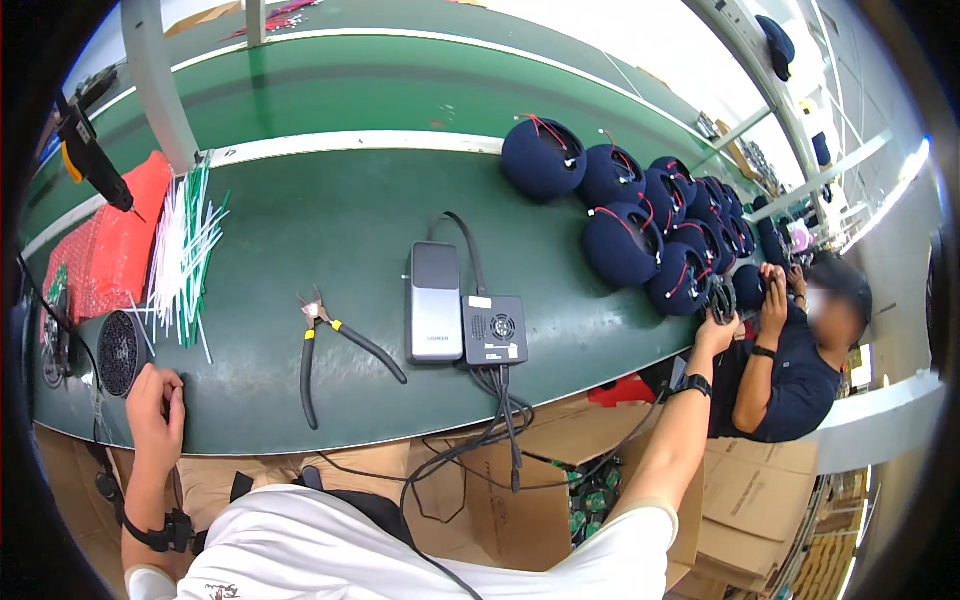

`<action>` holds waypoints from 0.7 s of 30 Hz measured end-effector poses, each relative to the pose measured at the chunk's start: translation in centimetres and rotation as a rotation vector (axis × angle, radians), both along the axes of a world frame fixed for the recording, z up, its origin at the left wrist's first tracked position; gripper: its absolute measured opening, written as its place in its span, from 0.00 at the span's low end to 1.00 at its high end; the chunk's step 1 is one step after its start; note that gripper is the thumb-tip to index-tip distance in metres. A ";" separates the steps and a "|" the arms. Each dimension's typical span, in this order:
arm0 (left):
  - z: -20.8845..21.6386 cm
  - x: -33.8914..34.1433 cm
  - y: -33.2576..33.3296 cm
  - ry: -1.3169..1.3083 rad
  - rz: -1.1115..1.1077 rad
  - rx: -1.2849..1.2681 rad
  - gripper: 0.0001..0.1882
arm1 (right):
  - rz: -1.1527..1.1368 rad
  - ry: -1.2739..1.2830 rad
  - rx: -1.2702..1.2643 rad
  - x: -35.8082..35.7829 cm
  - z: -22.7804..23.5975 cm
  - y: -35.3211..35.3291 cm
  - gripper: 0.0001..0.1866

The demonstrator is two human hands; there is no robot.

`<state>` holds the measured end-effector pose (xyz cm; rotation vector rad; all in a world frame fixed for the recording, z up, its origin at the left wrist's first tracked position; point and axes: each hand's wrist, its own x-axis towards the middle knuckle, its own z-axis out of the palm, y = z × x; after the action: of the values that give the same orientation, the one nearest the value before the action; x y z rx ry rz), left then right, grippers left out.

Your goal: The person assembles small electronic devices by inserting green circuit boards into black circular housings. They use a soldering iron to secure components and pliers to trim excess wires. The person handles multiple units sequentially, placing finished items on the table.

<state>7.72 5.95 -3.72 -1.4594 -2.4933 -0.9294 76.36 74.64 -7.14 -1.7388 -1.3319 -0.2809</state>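
Note:
My left hand [158,412] rests at the near left edge of the green table, its fingers curled together. Right beside it stands a round dish [121,354] full of small black pieces. If the fingers hold anything, it is hidden. My right arm reaches far out to the right, and my right hand [716,332] is closed on a black ring-shaped part [722,298]. That part is next to the nearest of several dark blue, round, fabric-covered shells [622,246]. Red and white wires with small connectors stick out of their openings.
Pliers [315,312] with black handles lie mid-table, beside a grey power bank [434,300] and a cabled black box [494,330]. White and green cable ties [185,260] lie by red bubble wrap [125,230]. An electric screwdriver [95,160] hangs left. A co-worker [790,370] sits right.

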 end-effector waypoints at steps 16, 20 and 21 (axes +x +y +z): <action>0.7 0.4 -0.2 0.004 0.018 0.001 0.07 | -0.047 0.098 -0.088 -4.7 -0.6 -1.2 0.57; 0.5 -0.2 -0.4 0.033 0.007 0.016 0.07 | -0.020 -0.119 -0.294 -3.5 -0.6 -2.0 0.43; 0.0 -1.0 -0.3 0.042 -0.035 0.004 0.07 | 0.056 -0.142 -0.161 -1.5 -0.1 -3.0 0.31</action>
<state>6.67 5.62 -3.69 -1.5096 -2.4430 -0.8990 74.89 71.66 -7.26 -1.8394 -1.5396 -0.2753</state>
